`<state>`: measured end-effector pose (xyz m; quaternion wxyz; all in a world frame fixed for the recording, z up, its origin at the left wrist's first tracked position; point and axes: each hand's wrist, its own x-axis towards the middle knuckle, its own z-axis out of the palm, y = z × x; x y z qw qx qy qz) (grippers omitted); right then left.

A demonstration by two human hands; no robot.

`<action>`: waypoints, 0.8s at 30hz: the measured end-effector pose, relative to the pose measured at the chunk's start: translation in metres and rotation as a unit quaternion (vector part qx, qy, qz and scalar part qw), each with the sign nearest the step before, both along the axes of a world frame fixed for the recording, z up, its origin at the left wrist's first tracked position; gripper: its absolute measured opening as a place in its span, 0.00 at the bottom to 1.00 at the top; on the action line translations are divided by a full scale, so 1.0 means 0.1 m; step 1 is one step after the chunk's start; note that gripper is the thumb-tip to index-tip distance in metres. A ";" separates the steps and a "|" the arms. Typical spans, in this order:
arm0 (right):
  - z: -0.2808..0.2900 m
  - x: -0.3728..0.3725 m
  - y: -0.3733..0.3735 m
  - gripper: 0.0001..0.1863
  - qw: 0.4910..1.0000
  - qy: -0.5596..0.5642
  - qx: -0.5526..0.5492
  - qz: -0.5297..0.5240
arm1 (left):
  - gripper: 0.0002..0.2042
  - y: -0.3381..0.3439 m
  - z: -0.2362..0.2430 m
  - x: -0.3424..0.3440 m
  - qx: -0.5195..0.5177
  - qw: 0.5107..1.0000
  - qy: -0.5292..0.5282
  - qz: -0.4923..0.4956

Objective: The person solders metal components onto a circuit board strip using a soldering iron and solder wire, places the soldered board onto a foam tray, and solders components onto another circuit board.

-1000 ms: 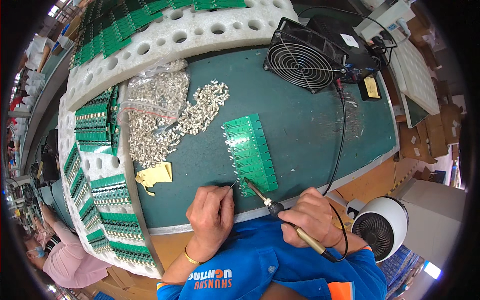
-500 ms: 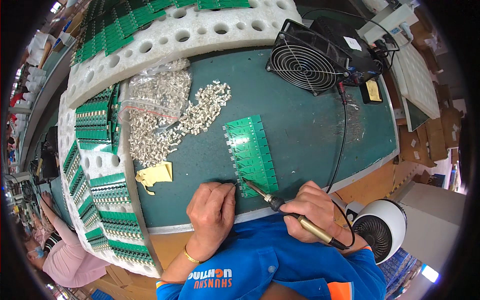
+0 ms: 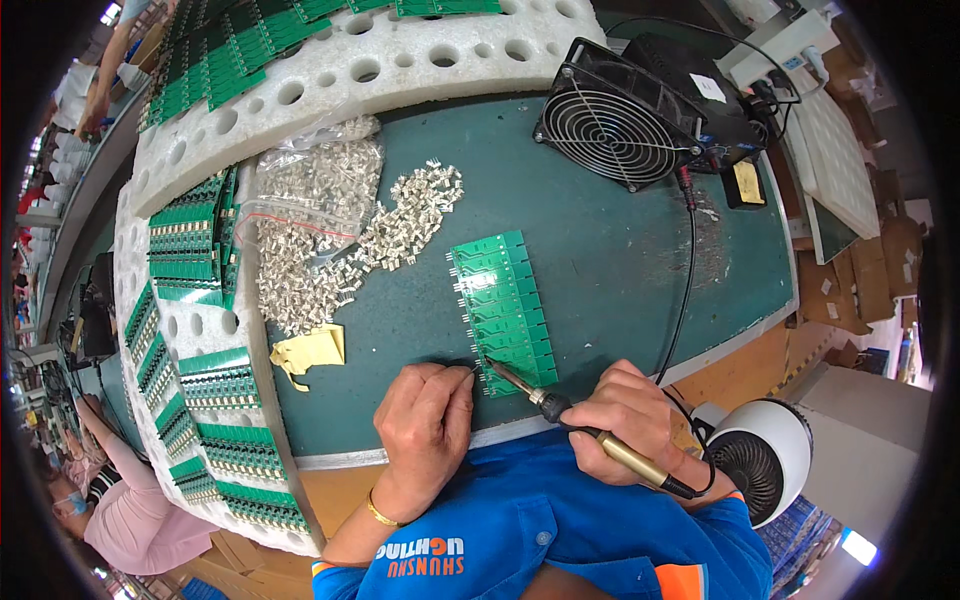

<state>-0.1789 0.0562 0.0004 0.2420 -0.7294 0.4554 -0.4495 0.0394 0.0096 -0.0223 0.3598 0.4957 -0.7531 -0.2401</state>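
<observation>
A green circuit board panel (image 3: 510, 290) lies on the dark green mat, with small metal pins along its left edge. My right hand (image 3: 630, 415) is closed around the gold and black handle of a soldering iron (image 3: 625, 460). The iron's tip touches or hovers just over the panel's lower left edge, by the pins. Beside that edge, my left hand (image 3: 425, 415) is closed in a pinch. A thin strand that looks like solder wire barely shows at its fingertips; most of it is hidden.
Left of the panel are a pile of small metal connectors (image 3: 410, 215), a clear plastic bag (image 3: 320, 180) of them and yellow paper (image 3: 310, 348). White foam trays (image 3: 440, 57) hold many boards. A black fan (image 3: 610, 125) stands far right; the iron's cable (image 3: 688, 290) crosses the mat.
Both my hands, the soldering iron and the panel stay almost where they were. At the far upper left, another person's arm has come further into view.
</observation>
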 end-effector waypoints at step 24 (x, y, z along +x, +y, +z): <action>0.07 -0.10 0.00 0.14 1.000 -0.017 -0.003 0.001 | 0.02 0.12 0.02 0.19 0.078 0.995 0.050 0.046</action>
